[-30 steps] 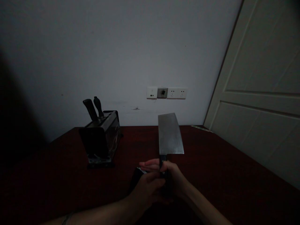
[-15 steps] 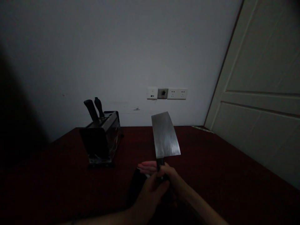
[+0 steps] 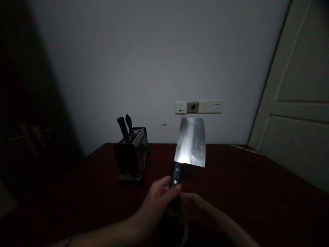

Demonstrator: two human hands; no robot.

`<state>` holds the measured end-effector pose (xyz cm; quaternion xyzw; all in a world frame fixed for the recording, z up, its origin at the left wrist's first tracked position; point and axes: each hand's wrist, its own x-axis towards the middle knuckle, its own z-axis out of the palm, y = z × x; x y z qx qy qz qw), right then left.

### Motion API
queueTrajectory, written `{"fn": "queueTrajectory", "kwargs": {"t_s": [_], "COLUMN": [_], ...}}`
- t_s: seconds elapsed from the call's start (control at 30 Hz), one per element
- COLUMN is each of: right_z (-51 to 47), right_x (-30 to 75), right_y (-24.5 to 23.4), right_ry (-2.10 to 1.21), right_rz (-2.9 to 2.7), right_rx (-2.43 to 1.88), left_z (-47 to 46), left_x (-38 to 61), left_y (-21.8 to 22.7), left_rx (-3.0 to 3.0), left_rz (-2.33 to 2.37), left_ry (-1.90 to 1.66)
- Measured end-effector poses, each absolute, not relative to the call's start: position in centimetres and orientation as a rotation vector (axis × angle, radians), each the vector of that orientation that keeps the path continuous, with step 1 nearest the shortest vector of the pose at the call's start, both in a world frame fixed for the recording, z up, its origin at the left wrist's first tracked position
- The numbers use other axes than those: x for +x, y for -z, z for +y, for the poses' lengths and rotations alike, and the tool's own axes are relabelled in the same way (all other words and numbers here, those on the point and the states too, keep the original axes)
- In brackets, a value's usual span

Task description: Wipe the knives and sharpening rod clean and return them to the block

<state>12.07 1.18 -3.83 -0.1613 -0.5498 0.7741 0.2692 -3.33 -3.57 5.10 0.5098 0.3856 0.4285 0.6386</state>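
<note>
A cleaver (image 3: 191, 140) with a broad shiny blade and a black riveted handle points up and away from me. My left hand (image 3: 160, 195) is closed round the handle, its thumb lying across the front. Just below and to the right, my right hand (image 3: 192, 204) is curled near the handle's lower end. Its fingers are in deep shadow beside something dark with a pale strip (image 3: 185, 233) hanging down, and I cannot make out what it is.
A black knife block (image 3: 131, 154) with two dark-handled tools stands left on the dark red table (image 3: 218, 188). Wall sockets (image 3: 199, 107) sit behind the blade. A panelled door (image 3: 295, 120) is at right, and a thin strip (image 3: 246, 150) lies by the table's back edge.
My left hand has closed round the cleaver's handle, and my right hand has come off its upper part and dropped lower. The blade has turned and now catches light. The view has shifted left.
</note>
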Motion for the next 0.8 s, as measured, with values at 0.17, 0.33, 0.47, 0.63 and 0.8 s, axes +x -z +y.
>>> {"fn": "queueTrajectory", "kwargs": {"t_s": [0.17,0.33,0.47,0.63,0.8], "right_z": [2.7,3.0,3.0,3.0,2.9], "right_x": [13.5,13.8,13.6,13.7,13.7], "right_y": [4.8,5.7,5.9,6.0,5.9], "right_ry": [-2.034,-2.02,-2.026,-2.028,-2.0], "right_rz": [-1.227,-1.045,-1.007,-1.009,-1.015], "right_rx": [-0.577,-0.586,-0.551,-0.542,-0.6], "left_z": [-2.2,-0.2,1.0,2.0,3.3], "left_x": [-8.2,-12.4,-14.3,-14.5,-14.1], "left_y": [-11.6,-20.1,-27.1,-34.5,-39.4], "left_rx": [1.456,1.681,1.807,1.974,1.948], "left_rz": [0.998,1.251,1.488,1.687,1.694], "left_ry": [-1.044,-1.102,-1.127,-0.867,-0.722]}}
